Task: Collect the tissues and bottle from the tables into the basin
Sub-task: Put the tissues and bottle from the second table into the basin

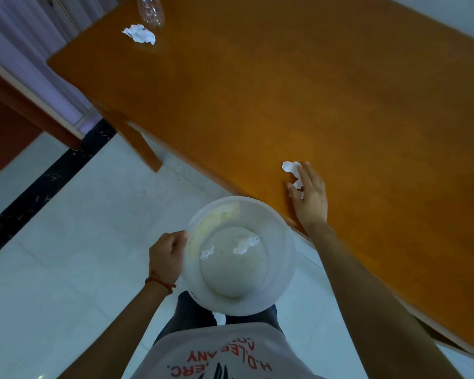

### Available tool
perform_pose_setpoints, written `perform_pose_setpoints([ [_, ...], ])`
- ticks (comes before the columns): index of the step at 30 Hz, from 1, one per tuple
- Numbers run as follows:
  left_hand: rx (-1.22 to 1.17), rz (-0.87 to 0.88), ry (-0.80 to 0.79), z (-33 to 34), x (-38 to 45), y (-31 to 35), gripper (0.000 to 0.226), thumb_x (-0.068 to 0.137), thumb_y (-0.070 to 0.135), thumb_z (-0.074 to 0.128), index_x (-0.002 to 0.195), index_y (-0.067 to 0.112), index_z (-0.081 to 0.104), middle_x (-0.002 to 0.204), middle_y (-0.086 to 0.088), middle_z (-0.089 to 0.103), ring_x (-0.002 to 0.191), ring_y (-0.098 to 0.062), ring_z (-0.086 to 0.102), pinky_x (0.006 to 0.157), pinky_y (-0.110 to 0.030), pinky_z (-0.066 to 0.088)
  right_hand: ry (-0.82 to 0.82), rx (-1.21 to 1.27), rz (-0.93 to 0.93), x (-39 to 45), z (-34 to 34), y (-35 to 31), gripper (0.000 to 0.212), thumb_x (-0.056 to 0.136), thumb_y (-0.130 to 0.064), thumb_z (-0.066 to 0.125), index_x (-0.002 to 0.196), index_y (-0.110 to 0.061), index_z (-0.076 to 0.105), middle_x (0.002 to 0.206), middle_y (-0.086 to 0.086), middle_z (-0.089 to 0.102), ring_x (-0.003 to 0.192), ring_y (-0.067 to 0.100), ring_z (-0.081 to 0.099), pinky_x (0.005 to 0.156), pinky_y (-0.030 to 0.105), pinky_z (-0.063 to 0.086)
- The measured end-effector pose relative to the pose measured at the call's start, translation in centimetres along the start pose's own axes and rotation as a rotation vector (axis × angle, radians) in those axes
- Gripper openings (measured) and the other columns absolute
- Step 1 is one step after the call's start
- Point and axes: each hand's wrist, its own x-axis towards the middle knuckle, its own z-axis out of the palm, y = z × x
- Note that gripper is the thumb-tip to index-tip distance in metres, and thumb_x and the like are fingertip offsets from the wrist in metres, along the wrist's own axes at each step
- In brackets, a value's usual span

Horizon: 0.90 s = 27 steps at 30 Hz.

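Head view shows a crumpled tissue (pixel 292 172) near the front edge of the orange table (pixel 340 91), under the fingertips of the right hand (pixel 309 196), whose fingers are loosely spread over it and only starting to close. Its long axis seems to run from the far left tip toward the palm, roughly along the fingers. To do this well, I would gather the far tip inward with the fingers, pinch the whole wad, and lift it clear before swinging left. The left hand (pixel 166 254) is curled tight on the rim of the white basin (pixel 281 269), held off the table edge (two tissue scraps already lie inside). Well apart, at the far corner, another tissue (pixel 139 34) lies just beside an upright clear bottle (pixel 149 9).
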Motion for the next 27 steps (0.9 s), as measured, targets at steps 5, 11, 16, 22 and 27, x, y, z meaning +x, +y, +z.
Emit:
perform_pose_setpoints([
  [5, -0.012, -0.018, 0.010, -0.1, 0.3, 0.2, 0.039, 0.080, 0.030, 0.043, 0.057, 0.000, 0.053, 0.056, -0.013, 0.052, 0.055, -0.019, 0.043, 0.054, -0.020, 0.036, 0.031, -0.125, -0.113, -0.2, 0.9, 1.1, 0.034, 0.093, -0.024, 0.047, 0.123, -0.011, 0.051, 0.132, 0.016, 0.050, 0.115, 0.037, 0.045, 0.093, 0.048, 0.042],
  [11, -0.019, -0.016, 0.026, -0.1, 0.3, -0.2, 0.034, 0.087, 0.018, 0.051, 0.059, -0.002, 0.055, 0.059, -0.017, 0.055, 0.059, -0.026, 0.046, 0.056, -0.019, 0.038, 0.091, 0.083, -0.016, -1.0, -0.2, 0.5, 0.033, 0.090, -0.020, 0.053, 0.119, -0.005, 0.055, 0.119, 0.019, 0.056, 0.109, 0.033, 0.049, 0.087, 0.034, 0.044],
  [16, -0.044, -0.024, 0.035, -0.1, 0.1, -0.2, 0.039, 0.083, 0.025, 0.049, 0.059, -0.004, 0.055, 0.059, -0.022, 0.055, 0.056, -0.024, 0.044, 0.055, -0.021, 0.037, 0.235, 0.306, -0.097, -3.8, -2.2, -3.4, 0.028, 0.086, -0.019, 0.058, 0.110, -0.004, 0.061, 0.108, 0.018, 0.062, 0.094, 0.025, 0.057, 0.071, 0.019, 0.044],
  [22, -0.056, -0.077, 0.069, -0.5, -0.3, 0.1, 0.044, 0.078, 0.031, 0.042, 0.057, -0.006, 0.053, 0.056, -0.015, 0.051, 0.054, -0.018, 0.040, 0.054, -0.020, 0.036, -0.100, 0.391, -0.213, -9.4, -0.5, -6.5, 0.044, 0.084, -0.032, 0.059, 0.124, -0.018, 0.051, 0.120, 0.004, 0.060, 0.105, 0.006, 0.047, 0.085, 0.024, 0.041],
  [27, -0.015, -0.093, 0.117, -1.3, -0.6, -0.3, 0.044, 0.082, 0.028, 0.045, 0.055, -0.007, 0.050, 0.051, -0.010, 0.045, 0.052, -0.018, 0.037, 0.053, -0.021, 0.033, -0.211, 0.321, -0.241, -10.3, 0.3, -6.7, 0.067, 0.079, -0.062, 0.046, 0.130, -0.019, 0.044, 0.137, 0.004, 0.049, 0.125, 0.008, 0.034, 0.105, 0.029, 0.026],
])
